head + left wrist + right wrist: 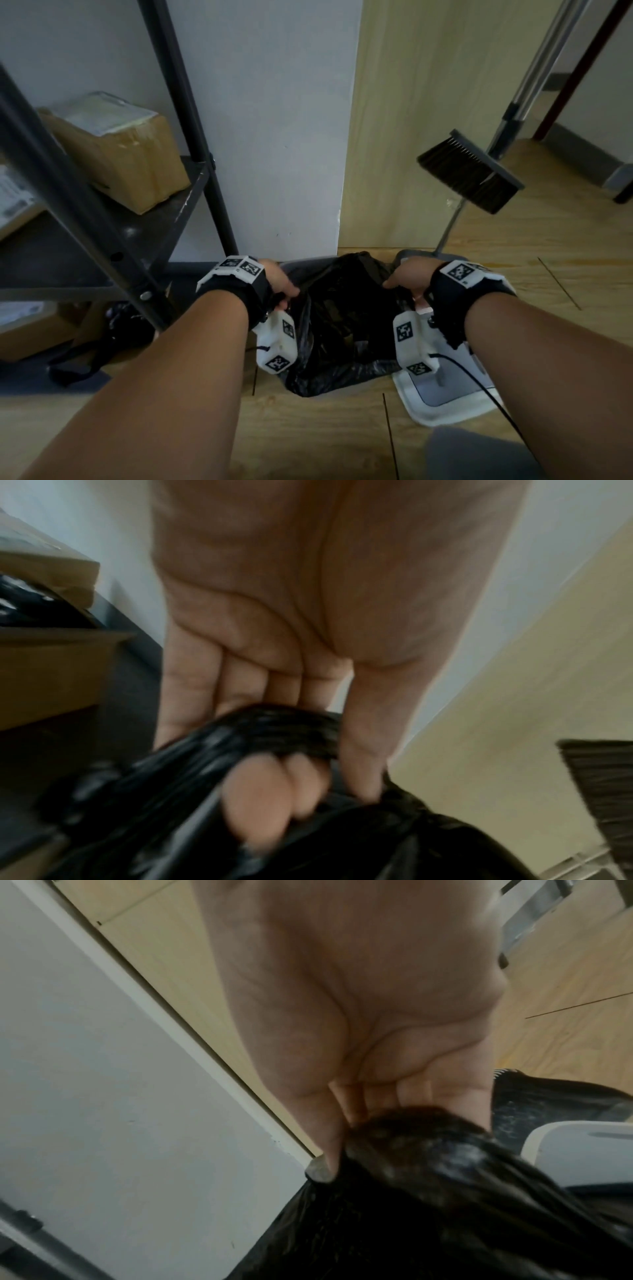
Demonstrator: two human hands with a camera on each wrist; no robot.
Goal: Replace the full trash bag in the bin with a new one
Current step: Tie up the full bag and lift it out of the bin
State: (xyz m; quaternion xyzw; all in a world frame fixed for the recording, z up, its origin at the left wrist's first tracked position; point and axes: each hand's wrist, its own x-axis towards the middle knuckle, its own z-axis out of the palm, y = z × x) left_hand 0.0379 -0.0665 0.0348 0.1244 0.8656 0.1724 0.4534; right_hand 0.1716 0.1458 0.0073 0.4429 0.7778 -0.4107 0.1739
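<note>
A black trash bag [342, 318] fills the bin on the floor in the head view; only a strip of the grey bin rim [301, 264] shows behind it. My left hand [284, 286] grips the bag's left edge. In the left wrist view the fingers [260, 791] curl round a bunched fold of black plastic [274, 729], with the thumb beside them. My right hand [404, 279] grips the bag's right edge. The right wrist view shows its thumb [329, 1137] and fingers closed on gathered plastic [428, 1153]. The bag's mouth is stretched between both hands.
A dark metal shelf [102, 246] with cardboard boxes [116, 154] stands at left, close to my left arm. A broom [469, 171] hangs over the bin's right side. A white-rimmed grey flat piece [445, 401] lies on the wooden floor beside the bin. White wall behind.
</note>
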